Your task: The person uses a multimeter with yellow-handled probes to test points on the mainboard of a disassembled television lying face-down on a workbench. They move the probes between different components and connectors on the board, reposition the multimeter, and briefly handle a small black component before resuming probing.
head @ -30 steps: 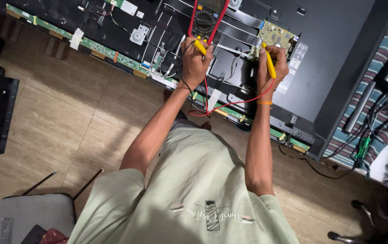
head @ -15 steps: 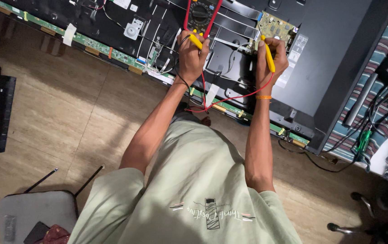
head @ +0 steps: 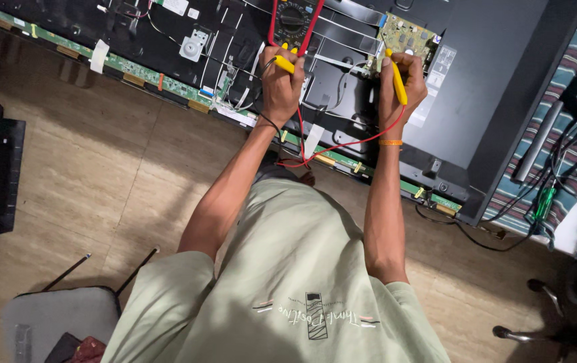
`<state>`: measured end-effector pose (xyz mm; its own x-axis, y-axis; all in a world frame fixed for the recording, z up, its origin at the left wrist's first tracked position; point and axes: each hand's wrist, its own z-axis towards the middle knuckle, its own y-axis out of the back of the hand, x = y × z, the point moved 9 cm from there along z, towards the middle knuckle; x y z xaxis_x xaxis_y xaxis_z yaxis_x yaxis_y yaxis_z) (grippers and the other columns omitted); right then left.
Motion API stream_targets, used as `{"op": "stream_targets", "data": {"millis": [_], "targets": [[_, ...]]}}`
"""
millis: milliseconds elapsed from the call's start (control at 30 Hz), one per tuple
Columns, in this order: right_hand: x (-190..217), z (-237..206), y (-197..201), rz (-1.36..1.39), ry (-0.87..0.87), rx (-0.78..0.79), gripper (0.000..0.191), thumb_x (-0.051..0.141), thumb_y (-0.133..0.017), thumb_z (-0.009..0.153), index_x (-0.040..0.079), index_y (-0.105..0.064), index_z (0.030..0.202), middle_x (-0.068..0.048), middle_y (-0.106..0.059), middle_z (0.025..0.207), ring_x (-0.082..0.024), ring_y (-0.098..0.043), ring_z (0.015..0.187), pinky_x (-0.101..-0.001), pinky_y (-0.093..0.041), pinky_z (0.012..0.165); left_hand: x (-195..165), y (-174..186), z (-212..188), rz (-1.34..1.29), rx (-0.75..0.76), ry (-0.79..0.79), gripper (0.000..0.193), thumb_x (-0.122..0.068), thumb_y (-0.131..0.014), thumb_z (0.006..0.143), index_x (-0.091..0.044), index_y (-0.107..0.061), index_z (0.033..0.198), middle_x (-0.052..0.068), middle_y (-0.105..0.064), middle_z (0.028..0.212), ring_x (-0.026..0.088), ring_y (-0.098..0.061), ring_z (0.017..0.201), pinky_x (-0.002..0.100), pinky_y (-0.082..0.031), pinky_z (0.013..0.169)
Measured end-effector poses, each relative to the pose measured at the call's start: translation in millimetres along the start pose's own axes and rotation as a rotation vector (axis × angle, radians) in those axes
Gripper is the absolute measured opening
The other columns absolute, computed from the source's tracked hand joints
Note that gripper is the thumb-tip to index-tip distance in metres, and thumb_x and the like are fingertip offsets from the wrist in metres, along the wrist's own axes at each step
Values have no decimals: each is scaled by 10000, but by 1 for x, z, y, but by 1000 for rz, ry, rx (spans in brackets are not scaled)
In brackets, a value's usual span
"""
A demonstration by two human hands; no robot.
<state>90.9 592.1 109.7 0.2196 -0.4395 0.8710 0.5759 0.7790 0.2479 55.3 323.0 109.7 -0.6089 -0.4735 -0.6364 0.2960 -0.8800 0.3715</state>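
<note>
Probes, slim yellow plastic sticks on thin red leads, are pressed to the opened back of a flat black television panel lying on the tan wood-grain floor. Left hand (head: 280, 84) has its grip closed around the left probe (head: 285, 64); a red-cased multimeter (head: 293, 20), cut off at the top, sits just beyond. Right hand (head: 401, 84) is clenched on the right probe (head: 397, 77), its tip hidden at a green circuit board (head: 410, 39)

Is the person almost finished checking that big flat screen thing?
Done: the panel's back is open, boards bare. In hand: left hand and right hand each grip a yellow probe beside the meter. Left: closing it up; no cover is on.
</note>
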Motion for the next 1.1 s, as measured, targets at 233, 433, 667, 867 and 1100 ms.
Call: {"op": "stream_targets", "data": {"millis": [233,433,667,867,1100], "targets": [[1,-1,0,-18,20,-1,139,119,-725,1016,-5,-662,1028,-68,-726,874,-100,-660,772,-261,-543,727,0,1,-1,49,-30,-10,138,-128,-668,990,-51,-558,957,102,-608,958,321,-533,1015,480,-411,913],[5,-1,2,-22,44,-2,141,117,-725,1016,-5,-663,1048,-74,-720,887,-113,-643,796,-263,-528,733,2,-3,-2,85,14,0,133,-111,-665,987,-50,-554,947,102,-605,953,331,-522,1026,490,-414,928],[7,2,2,-27,6,-14,149,132,-735,1008,3,-671,1043,-64,-739,872,-102,-651,775,-257,-532,712,2,-3,-1,89,28,41,151,-126,-663,1001,-34,-554,953,114,-574,980,332,-509,1046,477,-422,935],[-6,-1,2,-27,-7,-10,139,120,-733,1010,2,-669,1046,-72,-721,884,-116,-649,797,-267,-535,732,6,-5,-5,93,32,36,144,-136,-641,1018,-43,-557,948,95,-589,971,325,-522,1051,495,-419,946],[-27,-3,-9,54,95,37,187,115,-728,1057,-43,-646,1114,-130,-682,1024,-185,-662,942,-326,-557,886,23,-2,-1,-91,-7,140,111,-152,-711,828,-96,-676,917,103,-642,1010,317,-618,1033,444,-480,937]]}}
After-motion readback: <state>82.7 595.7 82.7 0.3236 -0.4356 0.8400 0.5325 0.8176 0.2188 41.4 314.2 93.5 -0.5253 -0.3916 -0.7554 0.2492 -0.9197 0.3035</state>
